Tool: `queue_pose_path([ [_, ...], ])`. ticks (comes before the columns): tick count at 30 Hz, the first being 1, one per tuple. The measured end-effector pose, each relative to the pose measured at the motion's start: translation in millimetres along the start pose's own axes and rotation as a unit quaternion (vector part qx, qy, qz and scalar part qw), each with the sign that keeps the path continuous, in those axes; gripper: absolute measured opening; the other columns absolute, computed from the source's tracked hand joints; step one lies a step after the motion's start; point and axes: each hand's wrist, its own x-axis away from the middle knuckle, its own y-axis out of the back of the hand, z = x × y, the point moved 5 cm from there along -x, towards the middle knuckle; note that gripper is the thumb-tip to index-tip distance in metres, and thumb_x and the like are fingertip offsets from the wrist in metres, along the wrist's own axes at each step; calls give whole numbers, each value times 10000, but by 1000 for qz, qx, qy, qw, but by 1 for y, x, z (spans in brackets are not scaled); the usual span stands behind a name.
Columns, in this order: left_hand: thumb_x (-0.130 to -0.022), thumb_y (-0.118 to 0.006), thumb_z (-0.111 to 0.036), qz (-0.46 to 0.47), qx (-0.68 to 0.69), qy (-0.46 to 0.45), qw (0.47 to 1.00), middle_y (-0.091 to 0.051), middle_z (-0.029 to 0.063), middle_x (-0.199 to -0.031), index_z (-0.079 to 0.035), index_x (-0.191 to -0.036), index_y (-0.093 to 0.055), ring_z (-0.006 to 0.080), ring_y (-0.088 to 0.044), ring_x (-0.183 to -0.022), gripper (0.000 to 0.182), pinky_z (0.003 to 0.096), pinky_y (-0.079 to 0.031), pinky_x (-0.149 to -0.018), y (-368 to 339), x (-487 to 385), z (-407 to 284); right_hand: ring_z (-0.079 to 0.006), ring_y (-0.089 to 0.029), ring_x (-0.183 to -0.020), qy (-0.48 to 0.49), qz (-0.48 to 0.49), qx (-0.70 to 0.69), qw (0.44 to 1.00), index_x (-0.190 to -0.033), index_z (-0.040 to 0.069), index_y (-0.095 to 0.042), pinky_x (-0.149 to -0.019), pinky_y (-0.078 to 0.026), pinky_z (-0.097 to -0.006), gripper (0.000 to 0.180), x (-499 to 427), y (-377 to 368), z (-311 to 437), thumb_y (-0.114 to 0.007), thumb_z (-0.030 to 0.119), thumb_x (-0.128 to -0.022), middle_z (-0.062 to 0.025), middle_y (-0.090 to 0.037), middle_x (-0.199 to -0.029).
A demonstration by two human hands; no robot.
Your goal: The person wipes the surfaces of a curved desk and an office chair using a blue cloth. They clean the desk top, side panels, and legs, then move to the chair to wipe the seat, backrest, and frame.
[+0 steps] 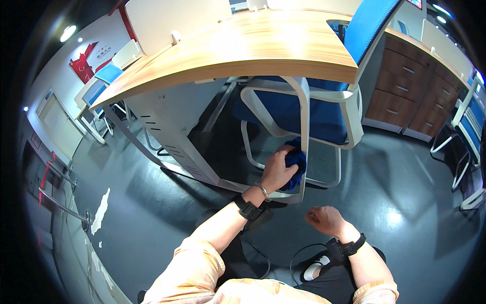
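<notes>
A dark blue cloth (297, 170) is bunched in my left hand (279, 169), pressed against the lower part of the white metal desk leg (305, 114). The leg rises to the wood-grain desk (228, 67) above. My right hand (327, 221) hangs over the floor to the right, its fingers curled and nothing seen in them. Behind the leg stands a blue office chair (326, 125) with a white frame and armrests, its seat partly under the desktop.
Brown drawer cabinets (402, 83) stand to the right, with another blue chair (471, 125) at the far right. A grey perforated metal panel (167, 129) supports the desk's left part. Metal rails (62, 205) line the left. Black cables (294, 258) lie near my feet.
</notes>
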Motion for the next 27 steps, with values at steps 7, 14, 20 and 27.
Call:
queue_pose_path([
  [7, -758, -607, -3, -163, 236, -137, 948, -666, 160, -1069, 28, -1232, -554, 223, -638, -1003, 478, 332, -490, -918, 72, -43, -62, -323, -662, -704, 38, -53, -13, 998, -947, 61, -664, -613, -516, -396, 189, -5, 1, 3, -618, 236, -895, -137, -670, -746],
  [14, -737, -657, -62, -212, 78, -144, 964, -628, 248, -1073, 49, -1295, -454, 366, -626, -1003, 604, 385, -485, -904, 34, -33, -38, -324, -654, -679, 13, -33, 2, 999, -963, 45, -653, -603, -513, -395, 191, -8, 3, -5, -609, 220, -899, -145, -663, -723],
  [20, -750, -659, -189, 19, -45, 105, 993, -640, 293, -1015, 57, -1175, -559, 409, -630, -953, 501, 445, -506, -844, -31, 7, 35, -324, -653, -668, 55, -61, -14, 997, -933, 38, -649, -595, -512, -392, 176, -13, 5, 1, -610, 205, -895, -144, -660, -713],
  [27, -742, -653, -124, -88, 166, 23, 982, -671, 207, -922, 71, -1132, -592, 313, -665, -885, 441, 352, -509, -825, 41, -16, -17, -352, -646, -688, 34, -74, -4, 997, -914, 35, -652, -597, -509, -413, 194, -6, 4, -2, -609, 223, -894, -158, -657, -720],
])
